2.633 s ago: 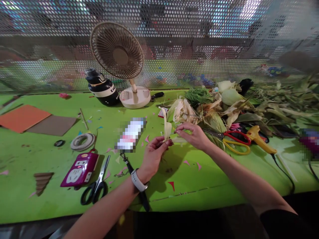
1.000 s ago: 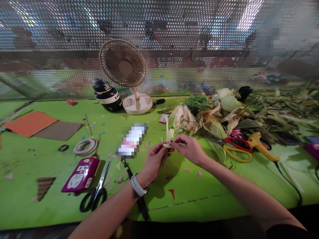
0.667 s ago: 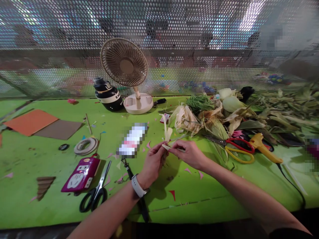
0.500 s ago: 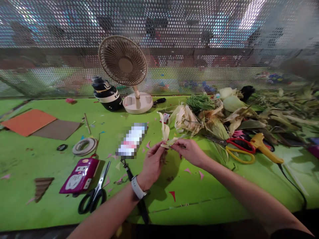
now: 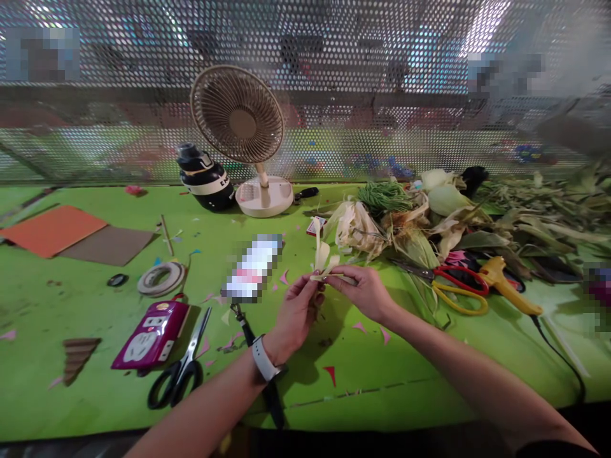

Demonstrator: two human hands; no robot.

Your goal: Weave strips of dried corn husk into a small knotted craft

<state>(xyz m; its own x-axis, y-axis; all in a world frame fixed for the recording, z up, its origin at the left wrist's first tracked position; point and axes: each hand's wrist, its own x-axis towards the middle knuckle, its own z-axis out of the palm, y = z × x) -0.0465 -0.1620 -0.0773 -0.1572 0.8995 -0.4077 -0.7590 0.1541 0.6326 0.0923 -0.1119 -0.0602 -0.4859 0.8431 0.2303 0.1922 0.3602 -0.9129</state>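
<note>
My left hand (image 5: 296, 310) and my right hand (image 5: 363, 291) meet above the green table (image 5: 114, 381), both pinching a pale folded strip of corn husk (image 5: 322, 262). The strip's loose ends stand up between the fingertips. A white watch sits on my left wrist. Just behind my right hand lies a heap of corn husks (image 5: 377, 226) with a bundle of green string (image 5: 384, 196) on it.
Black scissors (image 5: 179, 372), a magenta power strip (image 5: 144, 334) and a tape roll (image 5: 161, 278) lie to the left. Red-and-yellow scissors (image 5: 453, 289) and a yellow glue gun (image 5: 506, 285) lie right. A fan (image 5: 241, 121), a black bottle (image 5: 206, 177) and a perforated screen stand behind.
Both hands have kept hold of the husk strip, shifting and bending it between the fingertips; its loose ends now stand differently. The view drifted slightly.
</note>
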